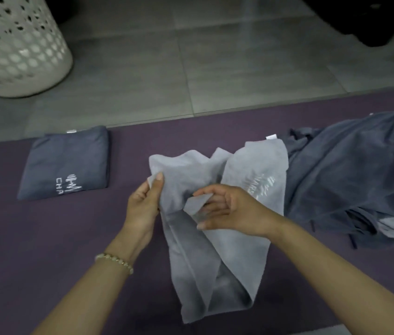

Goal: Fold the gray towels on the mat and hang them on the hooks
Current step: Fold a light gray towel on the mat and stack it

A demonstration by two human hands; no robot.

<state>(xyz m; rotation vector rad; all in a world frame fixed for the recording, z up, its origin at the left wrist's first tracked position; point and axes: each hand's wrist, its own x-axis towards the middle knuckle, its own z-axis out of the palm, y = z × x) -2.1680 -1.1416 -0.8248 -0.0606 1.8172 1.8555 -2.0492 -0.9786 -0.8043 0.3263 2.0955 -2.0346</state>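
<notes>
Head view, floor level. You kneel or lean over a purple mat [46, 238] laid on a floor of gray tiles [215, 68]. A white perforated basket [17, 44] stands on the tiles at upper left, well apart from your hands, and a dark shape [372, 20] too blurred to identify fills the upper right corner.

On the mat's left part lies a folded dark gray towel [67, 163], square and flat, with white lettering facing up. At right, a loose heap of dark gray towels [348, 170] spreads to the frame edge, its near side touching the light gray towel [215, 262] that you work on. That towel lies crumpled and lengthwise at the mat's centre, between the folded one and the heap, and nothing covers it but your hands.

Your left hand [142, 204], with a bead bracelet [115, 259] at the wrist, pinches the towel's upper left corner between thumb and fingers. Your right hand [234, 209] has its fingers curled around a small flap at the towel's middle, thumb extended below.
</notes>
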